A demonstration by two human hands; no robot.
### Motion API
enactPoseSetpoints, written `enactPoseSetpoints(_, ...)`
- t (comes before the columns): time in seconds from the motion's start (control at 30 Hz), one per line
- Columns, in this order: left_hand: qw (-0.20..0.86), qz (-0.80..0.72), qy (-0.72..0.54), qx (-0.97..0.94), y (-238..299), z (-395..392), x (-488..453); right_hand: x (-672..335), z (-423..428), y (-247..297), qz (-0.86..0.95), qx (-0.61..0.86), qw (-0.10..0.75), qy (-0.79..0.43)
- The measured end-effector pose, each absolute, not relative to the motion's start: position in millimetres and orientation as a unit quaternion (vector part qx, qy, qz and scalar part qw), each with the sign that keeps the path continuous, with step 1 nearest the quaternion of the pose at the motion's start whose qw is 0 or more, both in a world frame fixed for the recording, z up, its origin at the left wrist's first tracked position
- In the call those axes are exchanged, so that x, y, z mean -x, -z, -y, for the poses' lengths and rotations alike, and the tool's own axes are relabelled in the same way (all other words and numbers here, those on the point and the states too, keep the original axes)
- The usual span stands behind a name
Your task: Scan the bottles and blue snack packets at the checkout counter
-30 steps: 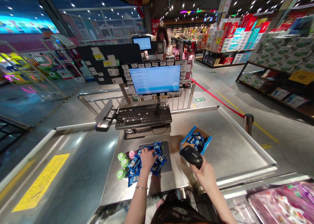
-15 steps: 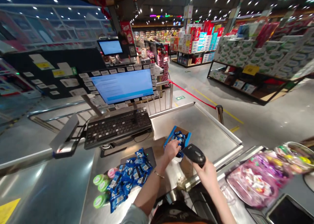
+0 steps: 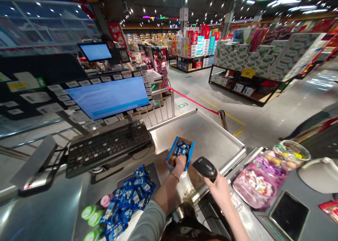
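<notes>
Two hands at the counter, packets piled loose

Blue packets [image 3: 129, 198] heap just beside my left forearm; my left hand [image 3: 181, 160] sits down in a blue-edged cardboard box [image 3: 179, 153], grip hidden, I can't tell. My right hand [image 3: 219, 190] wraps a black handheld scanner [image 3: 205, 168]. Risk: my forearm brushing the heap could knock packets off the steel counter [image 3: 203, 135].

Steel checkout counter [image 3: 200, 135] seen from the operator's position. The left hand [image 3: 181, 161] sits inside the cardboard box [image 3: 179, 153], with open steel surface beyond the box toward the far rim. The keyboard [image 3: 108, 146] bars the way left of the box, blue packets [image 3: 126, 202] crowd the near left, and the raised counter rim [image 3: 219, 167] stands between the right hand [image 3: 219, 191], around a barcode scanner [image 3: 205, 168], and the candy tray [image 3: 260, 179].
</notes>
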State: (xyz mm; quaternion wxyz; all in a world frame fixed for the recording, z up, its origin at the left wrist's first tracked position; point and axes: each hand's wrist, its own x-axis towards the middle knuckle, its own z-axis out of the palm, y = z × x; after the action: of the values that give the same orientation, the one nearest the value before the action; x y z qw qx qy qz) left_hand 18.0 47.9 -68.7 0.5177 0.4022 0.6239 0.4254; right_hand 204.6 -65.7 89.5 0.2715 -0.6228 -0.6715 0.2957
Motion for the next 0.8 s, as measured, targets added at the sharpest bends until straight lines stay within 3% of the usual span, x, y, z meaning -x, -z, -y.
enactPoseSetpoints(0.43,0.387,-0.694,-0.441,-0.419,19.6,10.0,10.5,-187.8,64.8,-86.7,0.685,0.598,0.283,-0.305)
enactPoseSetpoints(0.57,0.428,-0.657,-0.537,-0.31,11.7,42.0,29.0,-176.2,67.5,-90.0,0.706,0.575,0.265,-0.319)
enactPoseSetpoints(0.8,0.505,-0.428,-0.746,-0.072,18.7,100.4,52.2,-147.5,79.3,-90.4,0.754,0.506,0.217,-0.358)
